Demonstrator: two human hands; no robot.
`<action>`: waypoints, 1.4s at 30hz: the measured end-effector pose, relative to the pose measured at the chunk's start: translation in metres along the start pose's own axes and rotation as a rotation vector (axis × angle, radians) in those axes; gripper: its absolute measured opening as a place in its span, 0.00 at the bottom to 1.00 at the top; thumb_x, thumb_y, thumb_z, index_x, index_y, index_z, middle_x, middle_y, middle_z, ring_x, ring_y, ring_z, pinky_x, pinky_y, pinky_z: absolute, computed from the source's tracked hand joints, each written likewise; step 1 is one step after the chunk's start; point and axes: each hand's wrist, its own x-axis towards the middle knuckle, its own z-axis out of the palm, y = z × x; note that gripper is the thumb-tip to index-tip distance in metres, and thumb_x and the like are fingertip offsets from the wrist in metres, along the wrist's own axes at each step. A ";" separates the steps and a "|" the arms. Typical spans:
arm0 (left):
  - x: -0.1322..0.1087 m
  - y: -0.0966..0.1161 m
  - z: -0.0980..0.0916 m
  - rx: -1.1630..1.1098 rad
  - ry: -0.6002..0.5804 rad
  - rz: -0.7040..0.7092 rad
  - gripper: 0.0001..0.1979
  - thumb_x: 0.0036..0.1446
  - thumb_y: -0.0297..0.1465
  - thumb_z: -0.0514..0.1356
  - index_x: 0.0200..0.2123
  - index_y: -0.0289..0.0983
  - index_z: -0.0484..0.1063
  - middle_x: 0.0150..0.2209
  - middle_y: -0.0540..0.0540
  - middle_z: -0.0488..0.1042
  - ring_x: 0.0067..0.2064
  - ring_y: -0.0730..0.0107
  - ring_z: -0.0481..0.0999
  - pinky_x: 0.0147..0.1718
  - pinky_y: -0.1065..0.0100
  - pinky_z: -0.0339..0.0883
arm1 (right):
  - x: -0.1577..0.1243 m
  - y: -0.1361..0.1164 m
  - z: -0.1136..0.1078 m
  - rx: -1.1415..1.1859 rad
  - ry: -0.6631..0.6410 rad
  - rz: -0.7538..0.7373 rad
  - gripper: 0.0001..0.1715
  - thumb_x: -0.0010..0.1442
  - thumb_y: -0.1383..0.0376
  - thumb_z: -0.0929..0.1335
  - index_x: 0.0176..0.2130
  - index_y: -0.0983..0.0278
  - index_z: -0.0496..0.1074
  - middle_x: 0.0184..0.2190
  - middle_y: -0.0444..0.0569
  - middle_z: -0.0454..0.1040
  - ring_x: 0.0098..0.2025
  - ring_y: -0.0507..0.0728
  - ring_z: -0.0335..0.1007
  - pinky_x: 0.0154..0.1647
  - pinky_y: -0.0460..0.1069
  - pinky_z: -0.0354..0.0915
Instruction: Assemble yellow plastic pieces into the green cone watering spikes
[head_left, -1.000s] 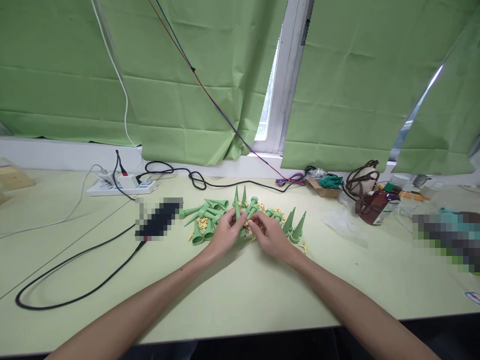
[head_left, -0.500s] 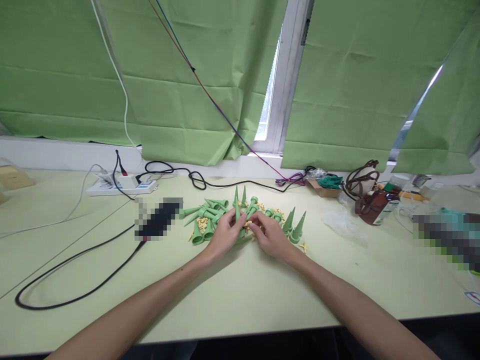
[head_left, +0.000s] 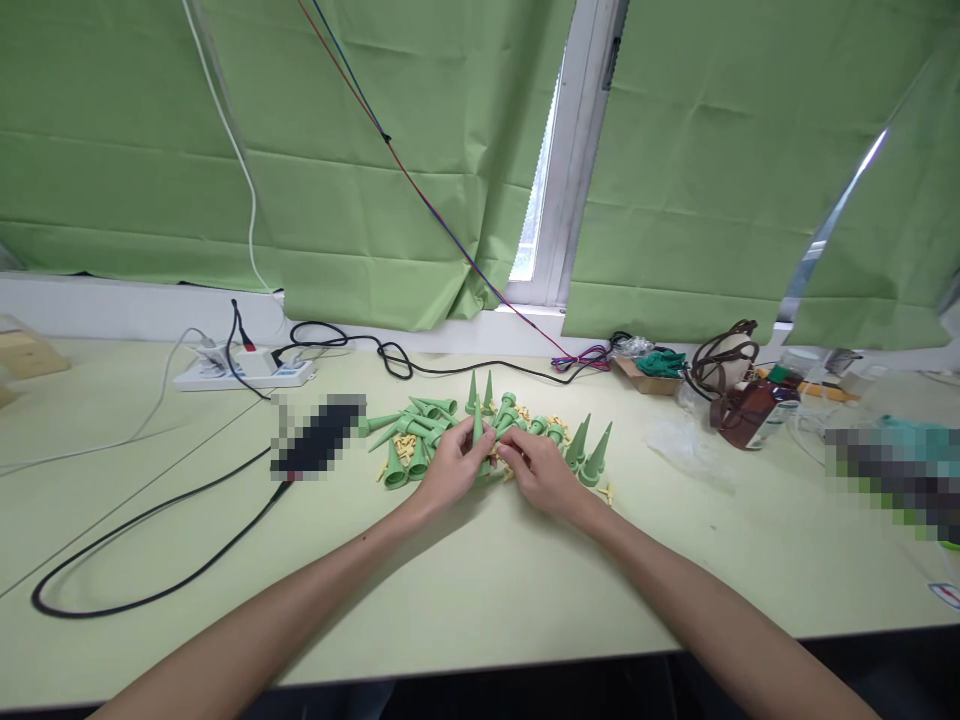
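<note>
Green cone (head_left: 478, 428): upright amid the pile of cones (head_left: 416, 440) on the table (head_left: 480, 590), pinched in the closed left hand (head_left: 448, 468); right hand (head_left: 541, 470) curled against it, its hold impossible to tell. Probably light, stiff, smooth plastic; best held near the wide base.

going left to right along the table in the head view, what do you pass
power strip → heap of green cones → left hand gripping a cone → right hand → two upright cones → clear plastic bag → brown bottle
</note>
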 end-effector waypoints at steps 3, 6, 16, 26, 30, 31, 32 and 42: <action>0.001 -0.002 0.000 -0.035 -0.009 -0.009 0.17 0.61 0.44 0.59 0.28 0.37 0.65 0.25 0.51 0.68 0.28 0.70 0.68 0.29 0.68 0.62 | 0.000 0.000 0.000 -0.007 -0.002 -0.009 0.14 0.70 0.65 0.59 0.32 0.62 0.66 0.26 0.43 0.70 0.26 0.52 0.61 0.32 0.47 0.56; 0.001 -0.001 0.000 -0.060 -0.010 -0.031 0.17 0.60 0.44 0.59 0.29 0.37 0.65 0.25 0.50 0.68 0.28 0.70 0.68 0.29 0.68 0.62 | 0.000 0.001 0.001 -0.006 0.000 0.010 0.14 0.70 0.64 0.60 0.32 0.62 0.66 0.25 0.42 0.69 0.26 0.52 0.61 0.31 0.47 0.56; 0.001 0.001 0.000 -0.054 0.037 -0.043 0.16 0.61 0.43 0.59 0.30 0.37 0.65 0.25 0.52 0.65 0.27 0.72 0.66 0.27 0.70 0.59 | -0.002 0.003 0.003 0.058 0.051 0.006 0.05 0.68 0.63 0.63 0.42 0.62 0.67 0.32 0.46 0.71 0.31 0.54 0.66 0.32 0.48 0.60; 0.000 0.002 0.001 -0.032 0.046 -0.059 0.17 0.61 0.43 0.59 0.29 0.37 0.63 0.25 0.53 0.63 0.27 0.73 0.63 0.27 0.70 0.56 | -0.001 0.003 0.002 0.018 0.051 -0.030 0.05 0.68 0.65 0.63 0.41 0.63 0.68 0.33 0.47 0.71 0.33 0.54 0.66 0.33 0.48 0.61; 0.000 0.001 0.001 -0.034 0.043 -0.058 0.17 0.61 0.43 0.59 0.28 0.37 0.62 0.25 0.53 0.63 0.27 0.73 0.63 0.26 0.70 0.55 | -0.001 0.004 0.002 0.017 0.043 -0.024 0.05 0.68 0.66 0.63 0.40 0.63 0.68 0.31 0.46 0.70 0.31 0.54 0.65 0.33 0.48 0.60; 0.001 0.001 0.001 -0.031 0.041 -0.059 0.17 0.61 0.43 0.59 0.29 0.37 0.62 0.25 0.53 0.63 0.27 0.73 0.63 0.26 0.70 0.55 | -0.001 0.004 0.002 0.019 0.041 -0.021 0.05 0.68 0.66 0.63 0.39 0.63 0.68 0.30 0.45 0.70 0.31 0.54 0.65 0.33 0.48 0.60; 0.001 0.000 0.001 -0.028 0.036 -0.060 0.17 0.61 0.43 0.58 0.29 0.37 0.63 0.25 0.53 0.63 0.27 0.73 0.63 0.27 0.70 0.55 | -0.001 0.004 0.002 0.021 0.039 -0.019 0.05 0.68 0.66 0.63 0.39 0.62 0.67 0.30 0.45 0.70 0.30 0.53 0.64 0.33 0.48 0.60; -0.002 0.002 -0.001 0.096 0.008 0.028 0.16 0.64 0.42 0.55 0.29 0.38 0.63 0.25 0.53 0.63 0.27 0.72 0.63 0.29 0.69 0.56 | -0.001 0.005 0.001 0.046 0.009 -0.014 0.04 0.67 0.67 0.63 0.38 0.62 0.66 0.27 0.42 0.68 0.27 0.52 0.62 0.31 0.47 0.58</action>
